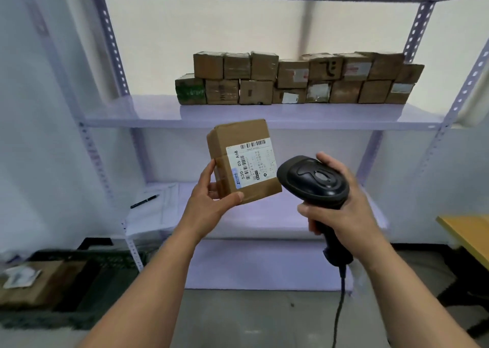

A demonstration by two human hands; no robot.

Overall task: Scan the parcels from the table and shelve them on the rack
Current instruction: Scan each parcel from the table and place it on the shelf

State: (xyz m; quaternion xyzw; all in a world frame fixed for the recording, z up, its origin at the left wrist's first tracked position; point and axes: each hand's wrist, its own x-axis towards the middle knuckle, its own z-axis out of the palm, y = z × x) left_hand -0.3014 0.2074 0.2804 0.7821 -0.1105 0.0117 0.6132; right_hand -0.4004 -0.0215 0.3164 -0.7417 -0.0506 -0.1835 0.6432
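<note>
While its labelled face tilts toward the camera, the brown parcel [242, 162] sits in the left hand [211, 202], thumb on its lower edge and fingers curled behind, in front of the rack [127, 117]. Just right of it, the right hand [341, 212] wraps the handle of a black scanner [312, 180], whose head nearly touches the parcel. Stacked parcels [299, 78] fill the middle shelf in two rows. A pen [145, 201] lies on papers [158, 215] at lower left, and a yellow worktop [468, 231] shows at far right.

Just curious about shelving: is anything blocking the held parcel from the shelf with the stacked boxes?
Nothing visible does. The left hand holds the parcel before the rack; the shelf has room left of the stacked boxes. The scanner in the right hand is beside the parcel.
</note>
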